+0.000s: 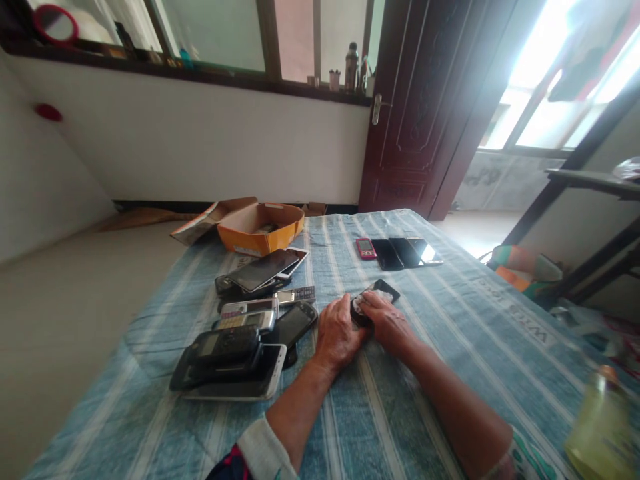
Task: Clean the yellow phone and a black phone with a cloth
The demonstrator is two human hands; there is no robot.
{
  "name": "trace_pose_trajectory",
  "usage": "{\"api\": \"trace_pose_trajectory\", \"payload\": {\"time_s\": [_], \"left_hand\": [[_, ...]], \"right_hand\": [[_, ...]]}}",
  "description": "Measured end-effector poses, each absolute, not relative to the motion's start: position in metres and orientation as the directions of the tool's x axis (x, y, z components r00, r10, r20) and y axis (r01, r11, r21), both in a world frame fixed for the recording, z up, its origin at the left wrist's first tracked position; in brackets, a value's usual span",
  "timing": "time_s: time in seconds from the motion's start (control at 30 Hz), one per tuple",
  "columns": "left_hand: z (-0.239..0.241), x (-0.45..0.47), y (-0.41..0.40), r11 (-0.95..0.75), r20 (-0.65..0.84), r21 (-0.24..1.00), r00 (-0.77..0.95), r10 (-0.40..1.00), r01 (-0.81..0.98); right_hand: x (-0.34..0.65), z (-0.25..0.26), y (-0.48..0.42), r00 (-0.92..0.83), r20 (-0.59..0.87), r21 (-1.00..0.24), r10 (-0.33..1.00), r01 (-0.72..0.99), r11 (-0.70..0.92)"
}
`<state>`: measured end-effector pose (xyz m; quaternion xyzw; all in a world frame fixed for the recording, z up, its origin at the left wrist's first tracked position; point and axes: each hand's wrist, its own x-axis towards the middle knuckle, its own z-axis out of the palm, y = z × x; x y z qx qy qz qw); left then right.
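- We have our left hand (341, 333) at the near left side of a dark smartphone (386, 286), its fingers pressed together along the edge and gripping it.
- Our right hand (393, 325) lies over the same handset, fingers close together and bent, pressing a crumpled white wipe (358, 305) against its dark face; we cannot tell where the right thumb sits.
- That smartphone rests between our hands, at a slant, low over the blue striped cloth (450, 347), its far end poking out beyond our right fingers.
- Beyond it, to the right, we see a row: a pink keypad phone (366, 249), then dark smartphones (387, 255) lying side by side, the last one catching window glare.
- On our left, handsets are heaped: a black phone (227, 343) lies on top of a white-edged smartphone (273, 377), and a touchscreen phone (296, 325) leans just beside our left hand.
- Farther back in that heap we find a keypad handset (303, 295) and a white smartphone (296, 261) partly covered by a dark one.
- Behind the heap stands an open orange cardboard box (260, 241), its lid folded out leftward.
- Near our right forearm, at the edge of view, we see a bottle of yellow liquid (603, 427).
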<state>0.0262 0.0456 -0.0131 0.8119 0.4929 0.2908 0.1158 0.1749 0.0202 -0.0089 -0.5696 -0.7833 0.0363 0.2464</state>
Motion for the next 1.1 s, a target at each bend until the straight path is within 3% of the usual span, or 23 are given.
{"api": "trace_pose_trajectory", "payload": {"time_s": [0.23, 0.3, 0.5, 0.77, 1.0, 1.1], "left_hand": [[-0.01, 0.026, 0.045, -0.484, 0.36, 0.493, 0.337, 0.87, 0.723], [-0.011, 0.026, 0.045, -0.483, 0.364, 0.498, 0.331, 0.87, 0.721], [-0.012, 0.024, 0.047, -0.482, 0.376, 0.503, 0.32, 0.869, 0.717], [-0.016, 0.023, 0.048, -0.493, 0.371, 0.51, 0.336, 0.866, 0.705], [-0.016, 0.022, 0.048, -0.5, 0.383, 0.509, 0.335, 0.861, 0.701], [-0.016, 0.021, 0.049, -0.508, 0.391, 0.503, 0.34, 0.855, 0.699]], "right_hand": [[0.211, -0.008, 0.043, 0.08, 0.289, -0.361, 0.954, 0.932, 0.031], [0.203, -0.006, 0.039, 0.043, 0.277, -0.366, 0.96, 0.929, 0.064], [0.171, 0.0, 0.024, -0.261, 0.308, -0.399, 0.915, 0.838, 0.373], [0.204, -0.011, 0.049, 0.021, 0.296, -0.435, 0.955, 0.893, 0.115], [0.179, -0.007, 0.024, -0.196, 0.32, -0.4, 0.927, 0.859, 0.319], [0.181, -0.005, 0.021, -0.2, 0.308, -0.391, 0.93, 0.865, 0.316]]}}
